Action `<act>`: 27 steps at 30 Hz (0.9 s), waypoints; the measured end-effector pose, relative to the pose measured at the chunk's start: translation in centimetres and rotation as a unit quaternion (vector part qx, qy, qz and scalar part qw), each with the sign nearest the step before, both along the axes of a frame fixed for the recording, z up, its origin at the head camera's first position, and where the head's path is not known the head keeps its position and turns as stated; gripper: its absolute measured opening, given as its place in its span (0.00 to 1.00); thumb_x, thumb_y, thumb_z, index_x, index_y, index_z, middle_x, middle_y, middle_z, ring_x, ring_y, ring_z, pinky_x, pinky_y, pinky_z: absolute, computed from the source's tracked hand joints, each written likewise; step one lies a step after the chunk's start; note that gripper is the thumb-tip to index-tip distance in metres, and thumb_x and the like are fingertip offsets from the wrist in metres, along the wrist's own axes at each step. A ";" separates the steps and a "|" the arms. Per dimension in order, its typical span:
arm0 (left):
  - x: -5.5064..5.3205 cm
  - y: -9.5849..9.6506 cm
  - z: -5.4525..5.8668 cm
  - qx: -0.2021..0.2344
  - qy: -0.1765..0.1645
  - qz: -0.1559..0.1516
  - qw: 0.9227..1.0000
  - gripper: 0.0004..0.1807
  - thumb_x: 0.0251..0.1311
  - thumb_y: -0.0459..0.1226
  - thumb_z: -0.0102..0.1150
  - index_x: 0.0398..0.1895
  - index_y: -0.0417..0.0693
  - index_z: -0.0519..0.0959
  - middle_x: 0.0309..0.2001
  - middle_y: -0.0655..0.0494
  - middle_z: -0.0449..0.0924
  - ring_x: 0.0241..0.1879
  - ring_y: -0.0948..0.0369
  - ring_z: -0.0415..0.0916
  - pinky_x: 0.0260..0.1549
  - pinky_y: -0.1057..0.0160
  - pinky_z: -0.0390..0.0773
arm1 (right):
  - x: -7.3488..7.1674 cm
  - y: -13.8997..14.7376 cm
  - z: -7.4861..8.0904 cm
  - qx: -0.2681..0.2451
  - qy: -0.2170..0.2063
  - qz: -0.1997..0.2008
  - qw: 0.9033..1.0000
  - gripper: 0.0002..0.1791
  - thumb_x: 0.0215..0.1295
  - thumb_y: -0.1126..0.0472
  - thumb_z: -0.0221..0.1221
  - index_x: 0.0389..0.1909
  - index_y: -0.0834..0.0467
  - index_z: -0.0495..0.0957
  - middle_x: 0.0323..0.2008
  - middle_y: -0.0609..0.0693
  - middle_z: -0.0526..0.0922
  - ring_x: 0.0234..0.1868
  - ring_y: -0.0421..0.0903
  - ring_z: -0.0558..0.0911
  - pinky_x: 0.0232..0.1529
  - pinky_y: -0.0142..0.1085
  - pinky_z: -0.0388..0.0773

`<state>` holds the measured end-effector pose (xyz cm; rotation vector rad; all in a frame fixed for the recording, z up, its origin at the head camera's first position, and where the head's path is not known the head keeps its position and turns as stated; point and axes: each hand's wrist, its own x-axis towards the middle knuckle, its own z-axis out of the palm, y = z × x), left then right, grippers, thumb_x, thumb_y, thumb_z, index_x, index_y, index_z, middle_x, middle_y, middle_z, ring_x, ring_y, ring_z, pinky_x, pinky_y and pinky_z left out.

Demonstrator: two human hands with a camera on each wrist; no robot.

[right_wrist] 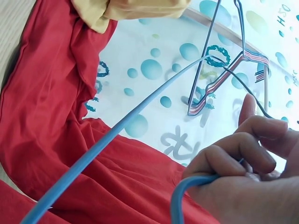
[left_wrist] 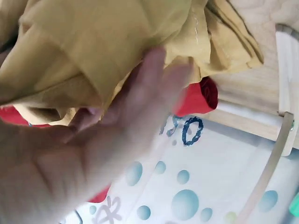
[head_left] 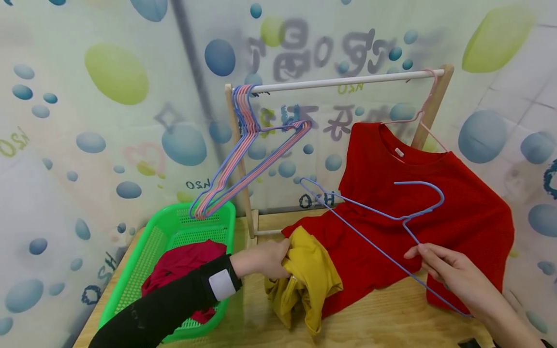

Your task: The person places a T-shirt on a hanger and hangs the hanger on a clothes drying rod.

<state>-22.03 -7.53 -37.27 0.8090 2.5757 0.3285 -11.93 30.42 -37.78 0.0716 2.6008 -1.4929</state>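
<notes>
In the head view my left hand (head_left: 266, 258) grips the crumpled yellow garment (head_left: 311, 270), which hangs in folds low over the table. Its cloth covers part of the fingers in the left wrist view. My right hand (head_left: 452, 270) holds a blue clothes hanger (head_left: 421, 213) by its shoulder, hook upward, in front of the red garment. In the right wrist view the fingers (right_wrist: 229, 156) curl round the hanger's wire. The red sleeveless top (head_left: 391, 179) hangs from a pink hanger (head_left: 428, 99) at the rack's right end, its lower part spread on the table behind the yellow cloth.
A wooden rack with a white rail (head_left: 339, 82) stands at the back. Several blue and pink hangers (head_left: 248, 130) hang at its left end. The green basket (head_left: 130, 270) on the left contains a dark red garment (head_left: 183, 266). Patterned curtain (head_left: 130, 121) encloses the table (head_left: 378, 324).
</notes>
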 end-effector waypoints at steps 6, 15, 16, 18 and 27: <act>0.5 -1.0 -0.4 -0.040 0.002 -0.034 0.999 0.32 0.48 0.46 0.80 0.51 0.48 0.72 0.39 0.57 0.78 0.41 0.61 0.76 0.43 0.64 0.78 | 0.0 -0.2 -0.2 -0.020 0.009 0.002 1.000 0.21 0.82 0.47 0.43 0.48 0.51 0.83 0.28 0.47 0.65 0.32 0.44 0.67 0.33 0.35 0.65; 1.4 -2.1 -1.1 -0.070 0.017 -0.034 0.997 0.28 0.40 0.38 0.85 0.47 0.49 0.82 0.37 0.59 0.83 0.35 0.63 0.77 0.32 0.66 0.78 | 0.1 -0.4 -0.5 -0.040 0.021 0.004 0.999 0.19 0.83 0.49 0.43 0.45 0.47 0.83 0.25 0.47 0.65 0.29 0.45 0.66 0.30 0.37 0.63; 1.5 -2.3 -1.1 -0.069 0.021 -0.040 0.997 0.23 0.41 0.37 0.84 0.43 0.50 0.83 0.34 0.61 0.82 0.33 0.65 0.76 0.30 0.67 0.77 | 0.1 -0.4 -0.6 -0.043 0.026 0.006 0.999 0.19 0.83 0.50 0.43 0.45 0.47 0.83 0.25 0.48 0.65 0.28 0.46 0.65 0.29 0.38 0.62; 1.7 -2.7 -1.3 -0.059 0.031 -0.053 0.996 0.15 0.44 0.35 0.81 0.34 0.51 0.84 0.28 0.64 0.77 0.27 0.67 0.71 0.25 0.69 0.72 | 0.1 -0.4 -0.8 -0.049 0.036 0.009 0.998 0.19 0.83 0.51 0.43 0.45 0.48 0.83 0.24 0.48 0.64 0.26 0.47 0.64 0.27 0.39 0.60; 0.9 -4.9 0.2 0.064 -0.031 -0.099 0.993 0.20 0.56 0.29 0.68 0.17 0.51 0.67 0.19 0.65 0.56 0.20 0.69 0.53 0.22 0.70 0.56 | 0.2 -0.2 -0.9 -0.041 0.036 0.002 0.999 0.19 0.83 0.50 0.44 0.47 0.51 0.83 0.23 0.48 0.63 0.24 0.49 0.62 0.24 0.41 0.60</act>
